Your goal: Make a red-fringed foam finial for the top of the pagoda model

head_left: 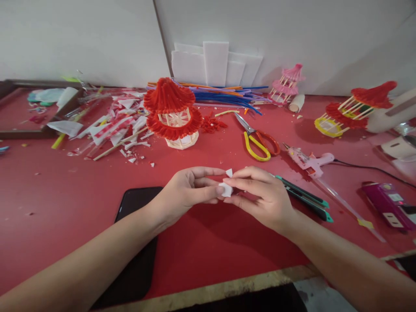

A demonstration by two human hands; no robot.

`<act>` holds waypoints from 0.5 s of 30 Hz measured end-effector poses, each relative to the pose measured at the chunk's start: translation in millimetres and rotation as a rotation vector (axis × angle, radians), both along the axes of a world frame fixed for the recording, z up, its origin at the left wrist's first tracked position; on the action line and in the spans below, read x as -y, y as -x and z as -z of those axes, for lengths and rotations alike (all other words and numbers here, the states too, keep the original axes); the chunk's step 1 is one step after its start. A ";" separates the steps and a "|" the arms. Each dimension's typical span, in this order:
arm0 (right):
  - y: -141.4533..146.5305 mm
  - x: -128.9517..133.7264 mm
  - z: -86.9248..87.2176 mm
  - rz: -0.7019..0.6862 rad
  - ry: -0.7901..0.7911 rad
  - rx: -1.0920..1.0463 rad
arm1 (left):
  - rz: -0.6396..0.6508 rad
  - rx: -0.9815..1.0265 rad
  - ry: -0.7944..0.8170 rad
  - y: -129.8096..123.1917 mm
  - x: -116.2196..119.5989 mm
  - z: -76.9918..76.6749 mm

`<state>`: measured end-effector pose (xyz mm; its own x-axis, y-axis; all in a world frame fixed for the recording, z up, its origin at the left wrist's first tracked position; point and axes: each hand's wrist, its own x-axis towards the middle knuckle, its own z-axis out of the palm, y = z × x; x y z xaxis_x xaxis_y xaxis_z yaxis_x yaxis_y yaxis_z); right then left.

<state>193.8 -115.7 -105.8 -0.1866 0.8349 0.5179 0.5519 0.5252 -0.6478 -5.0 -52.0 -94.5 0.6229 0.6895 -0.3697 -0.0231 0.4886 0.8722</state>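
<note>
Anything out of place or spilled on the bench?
Scraps are heaped loose on the red table beside the tray, white bits strewn in front of the heap; looks spilled rather than contained.

Small white polygonal piece (225, 190): matt, smooth; foam or card, can't tell which. Red flat worktop (65, 208): smooth, faint sheen. Red tiered-roof model (169, 99): fuzzy pile on top, pale wood-look frame. Yellow-and-red-handled scissors (250, 130): shiny metal blades, smooth plastic-look grips. Pink pistol-shaped glue gun (310, 164): smooth plastic. Pale rod-shaped glue stick (341, 200): translucent, glossy.
</note>
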 end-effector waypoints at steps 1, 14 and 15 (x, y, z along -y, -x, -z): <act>0.1 0.0 -0.1 0.002 0.003 -0.001 | 0.009 -0.001 0.016 -0.4 -0.1 0.8; -2.0 3.0 6.7 0.005 0.167 -0.252 | -0.216 -0.380 -0.688 45.8 -33.0 -84.4; -2.4 2.7 7.9 0.021 0.183 -0.271 | -0.327 -0.488 -0.827 53.0 -42.6 -100.5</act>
<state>196.2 -118.4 -113.8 -0.0439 0.9210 0.3871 0.3563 0.3764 -0.8552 -58.0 -9.4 5.9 0.2662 0.9541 0.1374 0.4014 -0.2393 0.8841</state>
